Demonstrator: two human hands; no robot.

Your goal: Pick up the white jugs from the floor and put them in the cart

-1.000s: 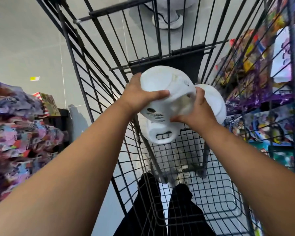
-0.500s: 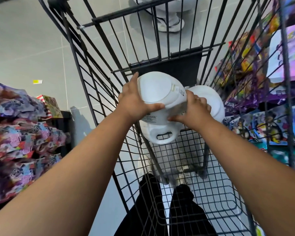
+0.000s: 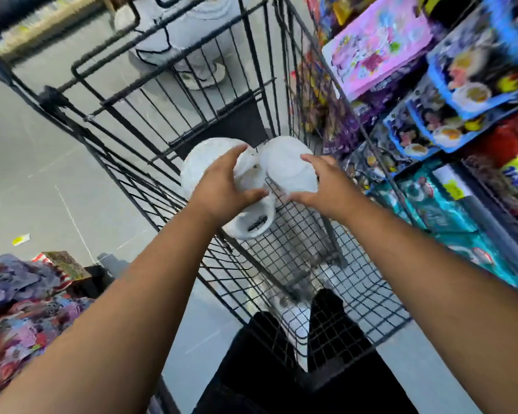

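Observation:
Three white jugs lie at the far end of the black wire cart point(image 3: 296, 234). My left hand point(image 3: 225, 186) grips the left white jug point(image 3: 201, 162) from above, thumb under it, low against the cart's left wall. My right hand point(image 3: 323, 186) is spread open against the side of the right jug point(image 3: 284, 165); I cannot tell if it grips it. A third jug point(image 3: 248, 225) lies below my left hand on the cart's mesh floor, its handle facing me.
Shelves of bright toy boxes point(image 3: 431, 115) run close along the cart's right side. A pile of colourful packages point(image 3: 21, 309) lies at lower left. A person's white shoes point(image 3: 198, 70) stand beyond the cart on the grey floor point(image 3: 42, 174).
The jug that both hands held has come down beside the other jugs in the cart. My right hand has left it and now lies against the right jug. The view has swung right.

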